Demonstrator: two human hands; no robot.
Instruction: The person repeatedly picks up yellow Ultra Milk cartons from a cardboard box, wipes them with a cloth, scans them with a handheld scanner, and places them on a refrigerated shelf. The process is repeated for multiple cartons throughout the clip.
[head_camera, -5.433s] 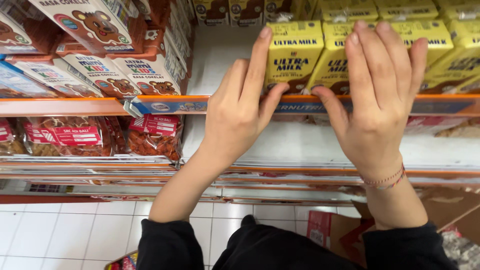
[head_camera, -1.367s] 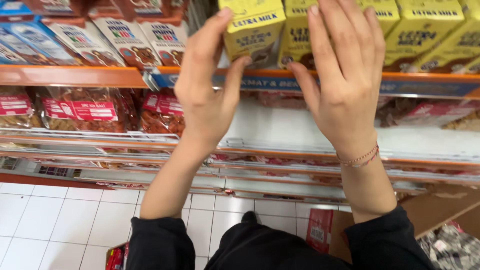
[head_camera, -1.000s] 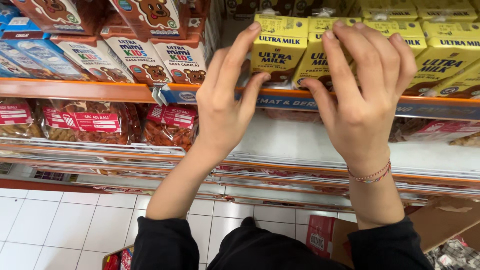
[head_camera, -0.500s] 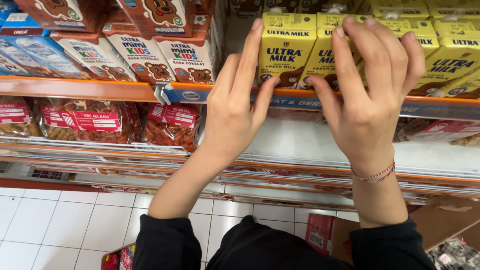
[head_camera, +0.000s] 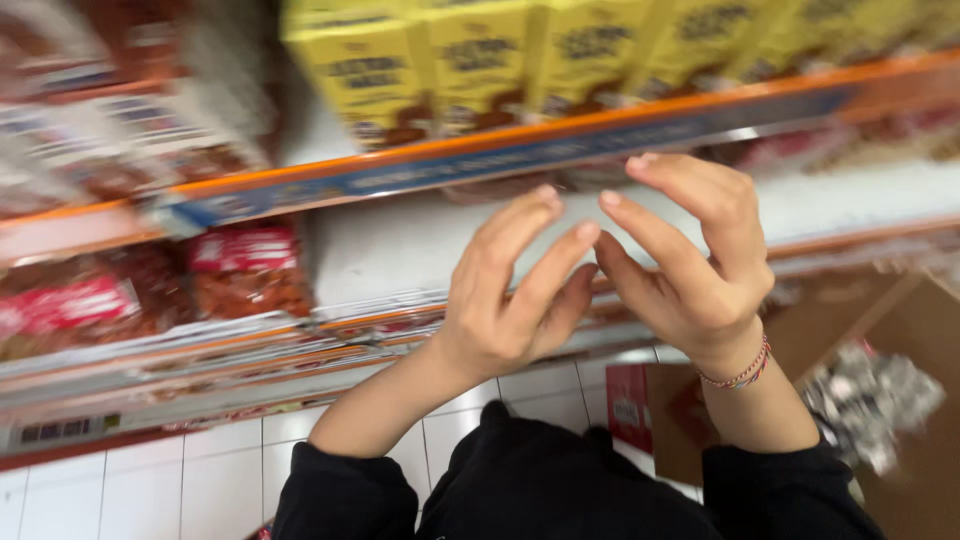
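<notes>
Both hands, left hand (head_camera: 505, 300) & right hand (head_camera: 690, 265), empty w/ fingers loosely curled, below blurry yellow cartons (head_camera: 440, 60) above fingertips.

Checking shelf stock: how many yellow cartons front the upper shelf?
About 6 yellow cartons side by side along the orange-edged shelf; blur hides the right-hand ones, more may stand behind.

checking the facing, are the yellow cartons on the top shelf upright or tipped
Upright: the yellow cartons stand side by side behind the orange shelf edge, none lying over. The picture is blurred, so small leans cannot be told.
</notes>
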